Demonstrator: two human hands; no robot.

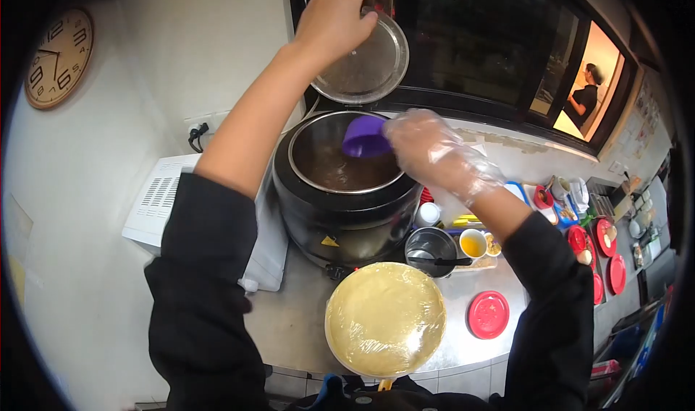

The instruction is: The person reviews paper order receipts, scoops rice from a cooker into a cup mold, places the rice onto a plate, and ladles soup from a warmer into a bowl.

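My left hand [335, 19], bare, is raised at the top edge of the round lid [365, 67], its fingers curled over that edge. The lid stands tilted up behind a large black electric cooker [347, 230]. Dark brown liquid [337, 166] shows inside the cooker's metal-rimmed pot. My right hand [428, 147] wears a clear plastic glove and grips a purple cup [365, 137], which is tilted over the pot. The glove and fingers hide the near side of the cup. In front of the cooker is a pan [386, 320] of pale yellow contents under cling film.
Right of the cooker are a metal pot [428, 246], a white cup of yellow liquid [473, 244] and a red lid [489, 314]. Several red dishes [608, 237] stand farther right. A white appliance [156, 201] is at left. A person [585, 92] shows beyond the window.
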